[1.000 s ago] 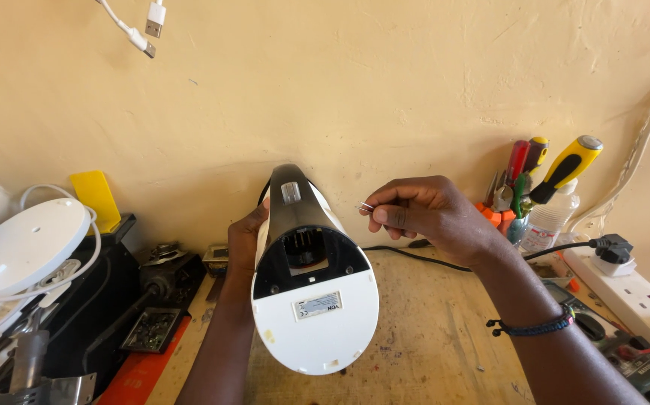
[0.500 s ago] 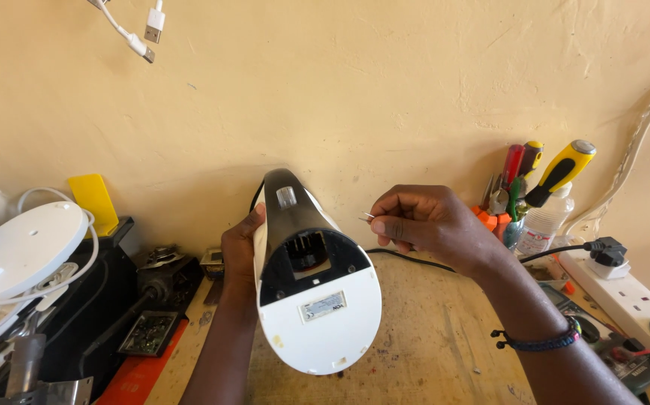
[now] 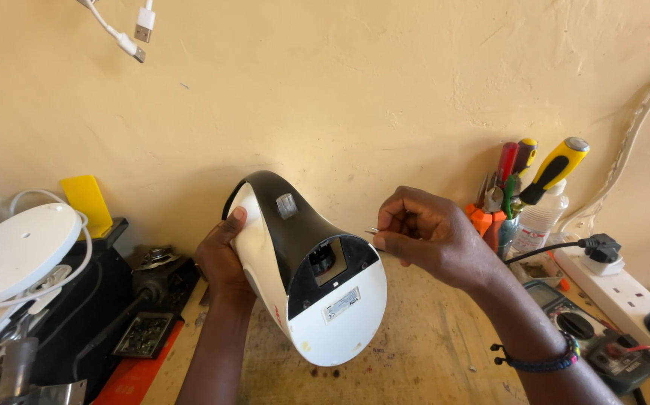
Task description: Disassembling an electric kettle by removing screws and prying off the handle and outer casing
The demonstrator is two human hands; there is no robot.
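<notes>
At centre frame, an appliance (image 3: 306, 270) is gripped by the left hand (image 3: 222, 253); a small pin (image 3: 371, 230), already out, is pinched by the right hand (image 3: 422, 234).

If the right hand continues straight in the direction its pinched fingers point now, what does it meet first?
The right hand pinches a thin metal pin pointing left, toward the black-and-white appliance held by the left hand. It would probably meet the appliance's black upper body first, though depth is unclear.
</notes>
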